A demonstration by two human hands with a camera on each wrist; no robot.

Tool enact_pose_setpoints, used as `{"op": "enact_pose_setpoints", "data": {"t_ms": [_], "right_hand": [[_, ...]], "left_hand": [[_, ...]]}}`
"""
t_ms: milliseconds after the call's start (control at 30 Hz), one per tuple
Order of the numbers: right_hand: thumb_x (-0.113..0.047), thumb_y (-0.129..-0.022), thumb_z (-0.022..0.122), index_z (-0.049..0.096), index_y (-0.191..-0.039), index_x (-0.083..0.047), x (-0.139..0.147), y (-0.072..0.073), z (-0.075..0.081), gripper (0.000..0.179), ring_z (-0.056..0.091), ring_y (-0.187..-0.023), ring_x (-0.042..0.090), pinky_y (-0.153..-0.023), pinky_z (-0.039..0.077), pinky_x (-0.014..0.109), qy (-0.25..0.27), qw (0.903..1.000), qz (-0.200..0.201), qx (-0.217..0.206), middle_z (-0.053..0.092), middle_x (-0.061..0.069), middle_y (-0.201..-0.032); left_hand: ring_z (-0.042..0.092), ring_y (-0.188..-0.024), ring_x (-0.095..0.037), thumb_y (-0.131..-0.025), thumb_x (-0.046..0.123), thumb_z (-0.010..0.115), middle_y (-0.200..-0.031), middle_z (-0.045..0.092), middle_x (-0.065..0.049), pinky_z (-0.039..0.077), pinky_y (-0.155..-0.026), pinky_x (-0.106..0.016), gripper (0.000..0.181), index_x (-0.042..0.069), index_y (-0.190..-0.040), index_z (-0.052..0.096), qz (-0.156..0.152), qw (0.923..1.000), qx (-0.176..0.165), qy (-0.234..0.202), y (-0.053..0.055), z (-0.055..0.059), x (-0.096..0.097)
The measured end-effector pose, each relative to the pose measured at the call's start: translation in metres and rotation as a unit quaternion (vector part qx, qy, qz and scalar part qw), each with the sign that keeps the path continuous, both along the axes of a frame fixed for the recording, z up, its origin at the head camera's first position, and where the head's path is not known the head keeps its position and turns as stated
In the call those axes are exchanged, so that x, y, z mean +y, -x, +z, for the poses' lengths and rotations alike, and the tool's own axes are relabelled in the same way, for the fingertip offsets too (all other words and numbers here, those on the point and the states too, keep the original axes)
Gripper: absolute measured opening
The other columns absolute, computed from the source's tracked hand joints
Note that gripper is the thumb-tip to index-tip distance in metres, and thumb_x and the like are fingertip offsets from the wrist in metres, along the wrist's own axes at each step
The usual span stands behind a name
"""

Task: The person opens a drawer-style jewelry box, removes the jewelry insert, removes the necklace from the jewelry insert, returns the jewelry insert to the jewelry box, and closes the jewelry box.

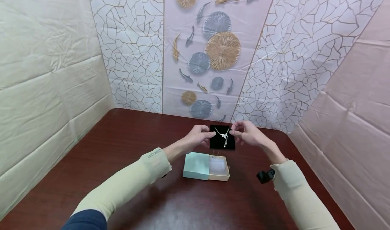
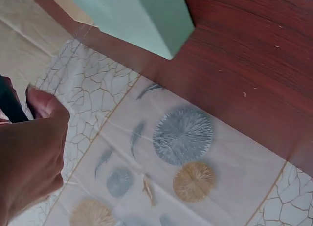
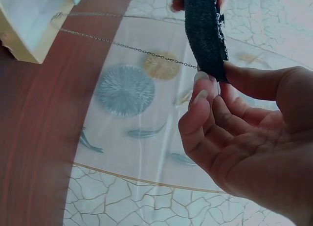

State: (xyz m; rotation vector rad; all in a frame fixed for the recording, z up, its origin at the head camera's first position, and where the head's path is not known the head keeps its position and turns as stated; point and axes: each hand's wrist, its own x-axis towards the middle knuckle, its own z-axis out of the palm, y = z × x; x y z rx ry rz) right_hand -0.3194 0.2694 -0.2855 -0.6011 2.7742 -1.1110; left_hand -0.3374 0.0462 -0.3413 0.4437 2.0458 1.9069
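Above the table, both hands hold up a square black foam pad (image 1: 217, 144) carrying a silver necklace (image 1: 224, 136) with a dangling pendant. My left hand (image 1: 198, 136) pinches the pad's left edge, thumb on its face. At the opposite edge, the fingers and thumb of my right hand (image 1: 249, 134) grip it. In the right wrist view a loop of fine chain (image 3: 122, 44) hangs from the pad's back down toward the box. Below the pad lies that box, its cream drawer (image 1: 218, 178) pulled partway out to the right from a mint-green sleeve (image 1: 196, 165).
The dark red-brown table (image 1: 128, 176) runs back to a wall cloth (image 1: 134, 54) with crackle and fish patterns. Cream cloth (image 1: 45, 71) hangs on the left, pinkish cloth (image 1: 359, 98) on the right. A black strap (image 1: 265, 176) sits at the right wrist.
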Motion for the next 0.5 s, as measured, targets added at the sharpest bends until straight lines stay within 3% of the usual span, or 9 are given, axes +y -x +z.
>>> {"op": "enact_pose_setpoints", "data": {"t_ms": [133,300,400,500], "right_hand": [[-0.010,-0.095,0.059,0.054,-0.102,0.005,0.001,0.000,0.005,0.017,0.057,-0.062,0.013,-0.053,0.051,0.030,0.010,0.9998,-0.011,0.013,0.061,0.017,-0.084],[-0.014,-0.095,0.060,0.053,-0.107,0.002,0.001,-0.001,0.008,0.021,0.059,-0.061,0.015,-0.051,0.052,0.032,0.019,0.9982,-0.037,0.044,0.063,0.022,-0.095],[-0.016,-0.094,0.062,0.056,-0.102,-0.001,-0.002,-0.001,0.008,0.019,0.055,-0.061,0.012,-0.053,0.048,0.027,-0.001,0.9918,-0.068,0.108,0.062,0.016,-0.088],[-0.016,-0.091,0.065,0.061,-0.093,-0.003,-0.009,-0.003,0.008,0.014,0.050,-0.060,0.010,-0.057,0.043,0.023,-0.027,0.9773,-0.091,0.190,0.061,0.010,-0.077]], "left_hand": [[0.059,-0.064,-0.009,-0.093,0.010,0.061,-0.075,0.060,0.002,0.051,-0.061,-0.024,0.018,-0.003,-0.104,0.056,0.019,0.9982,-0.008,-0.056,0.001,0.004,0.004],[0.057,-0.064,-0.009,-0.092,0.010,0.063,-0.073,0.058,0.003,0.051,-0.062,-0.025,0.017,-0.002,-0.102,0.055,0.041,0.9977,0.007,-0.053,-0.001,0.009,0.004],[0.058,-0.064,-0.009,-0.092,0.009,0.063,-0.073,0.059,0.003,0.052,-0.066,-0.027,0.017,-0.002,-0.103,0.055,0.050,0.9974,0.015,-0.050,-0.002,0.010,0.004],[0.059,-0.063,-0.009,-0.092,0.009,0.062,-0.072,0.060,0.004,0.055,-0.071,-0.032,0.017,-0.003,-0.103,0.056,0.057,0.9969,0.023,-0.049,-0.003,0.012,0.004]]}}
